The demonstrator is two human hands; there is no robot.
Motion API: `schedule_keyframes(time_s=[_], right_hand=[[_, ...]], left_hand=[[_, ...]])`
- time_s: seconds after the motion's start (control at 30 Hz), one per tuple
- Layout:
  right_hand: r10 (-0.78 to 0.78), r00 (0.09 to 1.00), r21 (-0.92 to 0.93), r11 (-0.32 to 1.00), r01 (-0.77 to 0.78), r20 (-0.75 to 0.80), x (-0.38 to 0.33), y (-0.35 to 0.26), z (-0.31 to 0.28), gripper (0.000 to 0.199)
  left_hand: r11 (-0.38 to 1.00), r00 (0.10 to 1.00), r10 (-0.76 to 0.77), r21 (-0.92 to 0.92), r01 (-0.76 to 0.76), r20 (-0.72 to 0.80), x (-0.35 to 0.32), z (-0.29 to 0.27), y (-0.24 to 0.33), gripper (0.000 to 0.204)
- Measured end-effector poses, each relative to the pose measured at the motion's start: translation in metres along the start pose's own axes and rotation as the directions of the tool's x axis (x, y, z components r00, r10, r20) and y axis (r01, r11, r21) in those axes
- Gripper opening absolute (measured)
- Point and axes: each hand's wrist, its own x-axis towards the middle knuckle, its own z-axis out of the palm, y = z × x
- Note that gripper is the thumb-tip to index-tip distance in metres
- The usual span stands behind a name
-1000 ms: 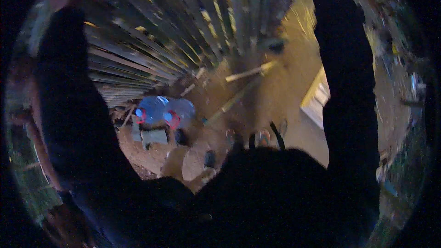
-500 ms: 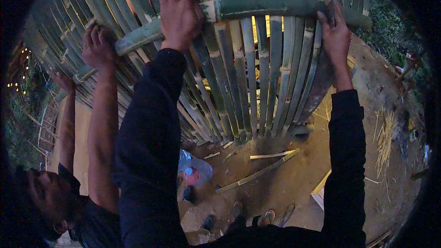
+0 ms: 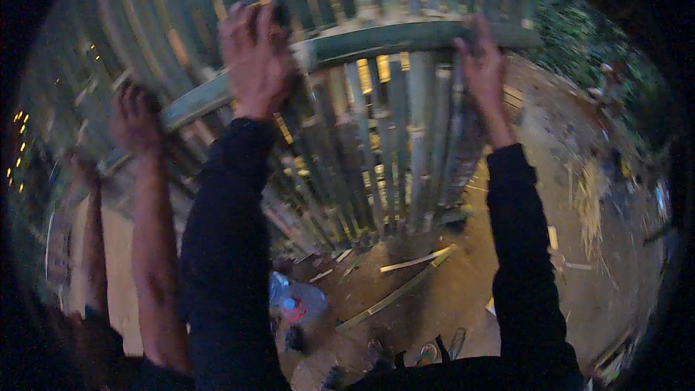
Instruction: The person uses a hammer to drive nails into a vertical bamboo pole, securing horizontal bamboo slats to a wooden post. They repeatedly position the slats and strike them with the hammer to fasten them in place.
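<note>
A tall panel of split green bamboo slats rises in front of me, crossed by a curved bamboo crosspiece. My left hand is closed over the crosspiece left of the middle, its fingers curled above the bar and partly hidden against the slats. Toward the bar's right end, my right hand grips it between thumb and fingers. At left, a co-worker's hand is on the same crosspiece, and that person's other hand touches the panel farther left. The picture is smeared by motion.
On the dirt floor below lie bamboo strips and a clear plastic jug with a blue cap. My feet show near the lower edge. Straw-like shavings lie at right, with green plants behind.
The crosspiece and all the hands on it have shifted left and slightly down in view. The floor things have shifted a little too. Both my hands keep their hold.
</note>
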Motion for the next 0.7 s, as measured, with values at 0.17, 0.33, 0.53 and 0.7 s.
schedule_keyframes(time_s=[0.17,0.33,0.53,0.7], right_hand=[[-0.024,1.0,-0.201,0.979,0.026,0.014,-0.003,-0.016,0.009,0.063],[0.093,0.996,-0.121,0.988,-0.091,0.01,-0.008,-0.038,-0.007,0.057],[0.364,0.918,0.016,0.929,-0.371,0.156,-0.137,-0.093,0.004,0.031],[0.558,0.521,0.359,0.381,-0.852,0.646,-0.2,-0.111,0.006,0.026]], left_hand=[[0.999,1.0,0.008,0.05,-0.008,0.004,-0.001,-0.01,-0.001,0.041],[0.999,0.999,0.042,0.004,-0.042,-0.033,0.003,0.0,0.002,0.042],[0.999,1.0,0.013,0.03,-0.014,0.005,0.002,-0.004,0.0,0.046],[0.998,0.999,0.029,0.058,-0.028,-0.018,0.0,0.004,-0.001,0.045]])
